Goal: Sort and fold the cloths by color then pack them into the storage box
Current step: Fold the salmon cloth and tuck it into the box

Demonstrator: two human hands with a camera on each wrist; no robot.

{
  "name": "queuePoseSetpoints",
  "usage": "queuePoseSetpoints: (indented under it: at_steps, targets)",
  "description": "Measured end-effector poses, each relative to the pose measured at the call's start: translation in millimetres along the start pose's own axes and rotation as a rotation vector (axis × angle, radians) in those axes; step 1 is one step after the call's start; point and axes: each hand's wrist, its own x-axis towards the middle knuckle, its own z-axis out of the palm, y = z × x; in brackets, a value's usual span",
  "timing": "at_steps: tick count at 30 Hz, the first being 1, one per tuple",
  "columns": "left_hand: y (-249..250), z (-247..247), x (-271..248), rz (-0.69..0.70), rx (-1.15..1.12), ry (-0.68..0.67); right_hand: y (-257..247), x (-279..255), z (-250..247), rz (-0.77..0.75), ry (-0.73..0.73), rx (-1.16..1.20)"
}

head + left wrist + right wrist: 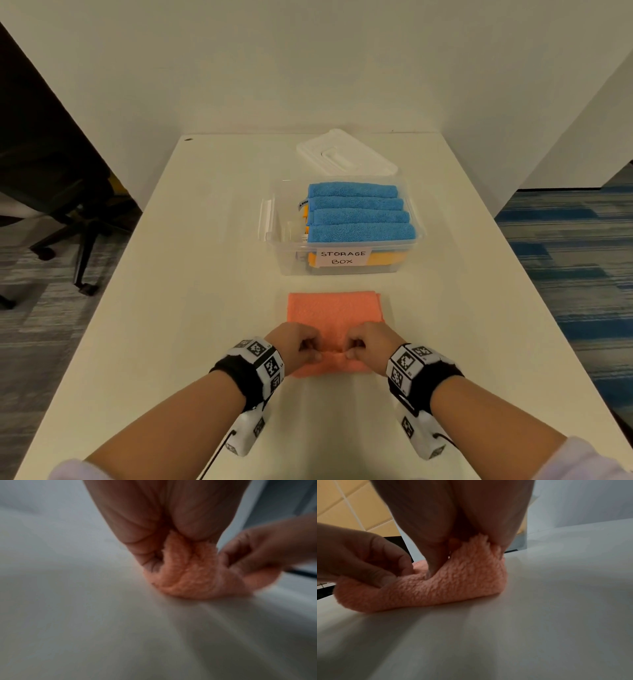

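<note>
A folded orange cloth (pixel 334 313) lies flat on the white table in front of the clear storage box (pixel 347 269). My left hand (pixel 297 345) and right hand (pixel 369 344) sit side by side at its near edge, each pinching a fold of the cloth with curled fingers. The left wrist view shows the fluffy orange cloth (pixel 188 574) gripped between thumb and fingers, with my right hand (pixel 260 555) beside it. From the right wrist, the orange cloth (pixel 453 582) rises into the pinch and my left hand (pixel 368 559) holds its other end. Blue cloths (pixel 359 212) fill the box's top over yellow ones (pixel 387 258).
The box's white lid (pixel 346 156) lies behind it near the wall. A paper label on the box front reads STORAGE BOX. The white table (pixel 205 274) runs wide on both sides of the cloth. A black office chair (pixel 61 192) stands on the floor to the left.
</note>
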Motion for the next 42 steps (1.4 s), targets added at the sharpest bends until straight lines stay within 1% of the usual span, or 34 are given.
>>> queuePoseSetpoints:
  at_steps: [2,3,6,8,10,13,15,16,17,19,21,22,23,25,28,29,30,32,34,37,39,41,42]
  targets:
    - [1,0,-1,0.1,0.151,0.05,-2,4,-4,0.031,-0.015,0.014]
    - [4,-1,-3,0.177,0.239,0.073,-4,6,-6,0.044,-0.035,0.024]
    - [23,3,-9,0.366,0.515,0.044,-8,9,-11,0.088,-0.061,0.068]
    - [40,13,-14,0.391,0.63,0.045,-11,9,-12,0.112,-0.05,0.069]
    - [60,18,-21,0.34,0.703,0.025,-13,11,-10,0.109,-0.042,0.039]
    - [66,25,-22,0.218,0.691,0.029,-12,10,-8,0.089,-0.013,0.002]
    - [68,26,-23,0.203,0.698,0.044,-9,9,-5,0.081,0.029,-0.011]
    - [61,31,-19,0.244,0.722,0.063,-6,8,-4,0.072,0.057,-0.028]
    - [54,35,-15,0.242,0.728,0.056,-4,6,-4,0.062,0.081,-0.049]
    - [45,36,-13,0.175,0.709,0.029,1,3,-5,0.038,0.105,-0.064]
    - [41,38,-13,0.142,0.635,0.068,5,-1,-5,0.004,0.096,-0.092]
    - [39,39,-11,0.133,0.616,0.082,6,-3,-5,-0.036,0.102,-0.129]
    - [39,37,-10,0.117,0.567,0.069,5,-6,-6,-0.08,0.112,-0.196]
    - [40,34,-8,0.075,0.531,0.063,3,-11,-3,-0.222,0.21,-0.35]
    - [32,34,0,0.078,0.505,0.086,-2,-20,15,-0.418,0.297,-0.381]
    - [30,34,3,0.075,0.495,0.075,-3,-23,22,-0.442,0.306,-0.387]
    - [30,33,6,0.074,0.486,0.061,-3,-24,28,-0.446,0.316,-0.392]
    - [30,31,9,0.058,0.479,0.029,2,-26,36,-0.369,0.312,-0.405]
    - [30,27,12,0.06,0.454,0.039,6,-25,36,-0.309,0.311,-0.412]
    - [27,22,15,0.065,0.372,0.025,5,-23,29,-0.301,0.318,-0.447]
    - [23,19,14,0.089,0.367,0.025,4,-19,23,-0.262,0.282,-0.452]
    - [19,17,8,0.146,0.415,0.011,1,-17,17,-0.21,0.284,-0.43]
    - [16,18,6,0.177,0.464,0.002,1,-16,16,-0.192,0.251,-0.401]
